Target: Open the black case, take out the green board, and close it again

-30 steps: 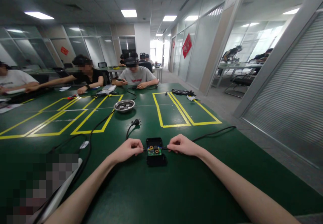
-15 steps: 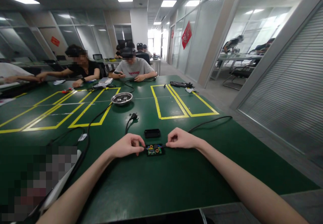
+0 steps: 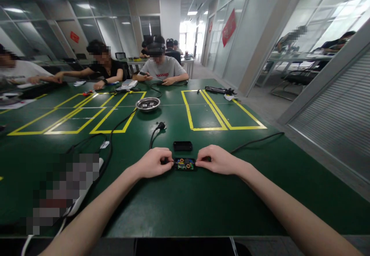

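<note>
Directly in front of me on the green table lies an opened power adapter [image 3: 185,164], its green circuit board and copper coils showing in the black lower shell. My left hand [image 3: 154,163] is closed in a pinch at its left end, on the power cord where it enters the shell. At the opposite end, my right hand [image 3: 215,159] pinches the other black cable [image 3: 257,142], which trails off to the right behind the wrist. The fingertips mostly hide both cable ends. Just beyond the shell rests a loose black cover [image 3: 182,145]. The cord's plug [image 3: 161,126] lies farther back.
A metal bowl [image 3: 148,104] with small metal parts stands ahead on the table [image 3: 150,209]. Yellow tape [image 3: 209,129] marks rectangles. On the left are a white power strip [image 3: 86,194], partly blurred, and cables. A black folded tripod-like item [image 3: 219,90] lies far right; people sit opposite.
The camera view has tilted and shifted, so the scene sits higher and farther right. Both hands stay at the adapter's ends, with the left fingers drawn closer together.
</note>
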### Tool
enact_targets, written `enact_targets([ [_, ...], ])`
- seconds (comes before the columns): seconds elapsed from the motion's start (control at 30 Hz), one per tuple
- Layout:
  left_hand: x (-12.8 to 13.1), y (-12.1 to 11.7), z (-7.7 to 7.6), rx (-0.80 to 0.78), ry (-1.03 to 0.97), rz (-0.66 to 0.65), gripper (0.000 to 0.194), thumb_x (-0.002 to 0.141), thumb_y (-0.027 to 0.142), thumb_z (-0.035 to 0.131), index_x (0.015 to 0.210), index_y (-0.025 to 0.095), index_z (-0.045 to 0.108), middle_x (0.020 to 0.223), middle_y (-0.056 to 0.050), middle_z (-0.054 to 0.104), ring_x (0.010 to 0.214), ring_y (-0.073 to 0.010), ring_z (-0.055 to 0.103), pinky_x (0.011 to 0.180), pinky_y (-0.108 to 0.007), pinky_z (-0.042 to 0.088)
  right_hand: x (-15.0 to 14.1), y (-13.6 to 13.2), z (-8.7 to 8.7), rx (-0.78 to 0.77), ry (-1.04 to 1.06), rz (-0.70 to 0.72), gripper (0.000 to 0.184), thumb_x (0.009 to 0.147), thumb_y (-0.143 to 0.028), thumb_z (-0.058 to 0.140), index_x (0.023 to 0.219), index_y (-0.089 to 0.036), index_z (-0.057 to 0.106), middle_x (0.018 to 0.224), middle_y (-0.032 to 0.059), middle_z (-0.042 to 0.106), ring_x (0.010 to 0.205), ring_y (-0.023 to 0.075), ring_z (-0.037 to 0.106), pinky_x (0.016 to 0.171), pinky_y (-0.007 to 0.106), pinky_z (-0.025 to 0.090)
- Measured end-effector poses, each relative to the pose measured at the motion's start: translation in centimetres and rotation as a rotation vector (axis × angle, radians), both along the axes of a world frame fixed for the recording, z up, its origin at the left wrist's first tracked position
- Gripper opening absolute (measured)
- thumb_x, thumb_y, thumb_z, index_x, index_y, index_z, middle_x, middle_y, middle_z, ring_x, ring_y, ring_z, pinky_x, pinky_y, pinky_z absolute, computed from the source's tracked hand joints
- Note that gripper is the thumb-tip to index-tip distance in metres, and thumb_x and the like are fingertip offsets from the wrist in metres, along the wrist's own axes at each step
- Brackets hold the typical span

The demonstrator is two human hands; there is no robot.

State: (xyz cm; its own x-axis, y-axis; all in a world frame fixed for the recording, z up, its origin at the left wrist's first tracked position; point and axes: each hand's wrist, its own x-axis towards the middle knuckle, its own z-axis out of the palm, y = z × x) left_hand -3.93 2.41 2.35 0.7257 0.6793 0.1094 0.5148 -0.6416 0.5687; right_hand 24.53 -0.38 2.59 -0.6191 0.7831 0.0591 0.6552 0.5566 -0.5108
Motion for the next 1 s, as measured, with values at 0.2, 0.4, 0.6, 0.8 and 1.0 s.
enact_targets([
  [0.2,0.2,-0.1,-0.1,0.068,-0.025,0.0,0.03,0.094,0.034,0.059,0.069,0.019,0.059,0.075,-0.002,0.058,0.071,-0.0167,0.054,0.068,-0.027,0.039,0.1,0.1,-0.3,0.1,0.025,0.005,0.026,0.1,-0.032,0.061,0.083,-0.02,0.078,0.098,0.007,0.07,0.081,0.0192,0.064,0.076,0.032,0.047],
  [0.4,0.6,0.3,-0.4,-0.269,-0.121,0.112,0.031,0.087,0.045,0.066,0.073,0.018,0.061,0.066,0.003,0.053,0.061,-0.0136,0.045,0.057,-0.025,0.035,-0.1,0.9,-1.2,-0.098,0.193,-0.072,0.023,0.094,-0.035,0.068,0.082,-0.018,0.075,0.083,0.0039,0.067,0.072,0.0157,0.058,0.067,0.028,0.043],
  [0.6,0.8,0.3,-0.5,-0.252,-0.12,0.154,0.028,0.085,0.043,0.067,0.074,0.018,0.062,0.065,0.003,0.054,0.061,-0.0135,0.046,0.056,-0.025,0.035,-0.3,1.1,-1.4,-0.143,0.224,-0.167,0.019,0.087,-0.036,0.076,0.088,-0.017,0.077,0.074,0.0004,0.064,0.066,0.0137,0.053,0.062,0.027,0.04],
  [0.8,0.3,1.7,-1.4,-0.006,-0.205,0.273,0.027,0.092,0.044,0.062,0.096,0.018,0.068,0.09,-0.004,0.068,0.082,-0.0203,0.061,0.078,-0.033,0.051,0.5,2.3,-2.0,0.048,0.236,-0.201,0.031,0.09,-0.044,0.074,0.107,-0.019,0.077,0.094,0.0047,0.066,0.077,0.0164,0.057,0.072,0.03,0.047],
  [1.0,0.8,2.7,-2.3,0.138,-0.164,0.275,0.022,0.092,0.034,0.066,0.101,0.019,0.078,0.11,-0.011,0.074,0.11,-0.0293,0.064,0.103,-0.046,0.049,-0.2,3.3,-4.0,0.206,0.236,-0.336,0.027,0.093,-0.034,0.07,0.114,-0.019,0.077,0.116,0.0126,0.068,0.107,0.0265,0.063,0.097,0.045,0.05],
])
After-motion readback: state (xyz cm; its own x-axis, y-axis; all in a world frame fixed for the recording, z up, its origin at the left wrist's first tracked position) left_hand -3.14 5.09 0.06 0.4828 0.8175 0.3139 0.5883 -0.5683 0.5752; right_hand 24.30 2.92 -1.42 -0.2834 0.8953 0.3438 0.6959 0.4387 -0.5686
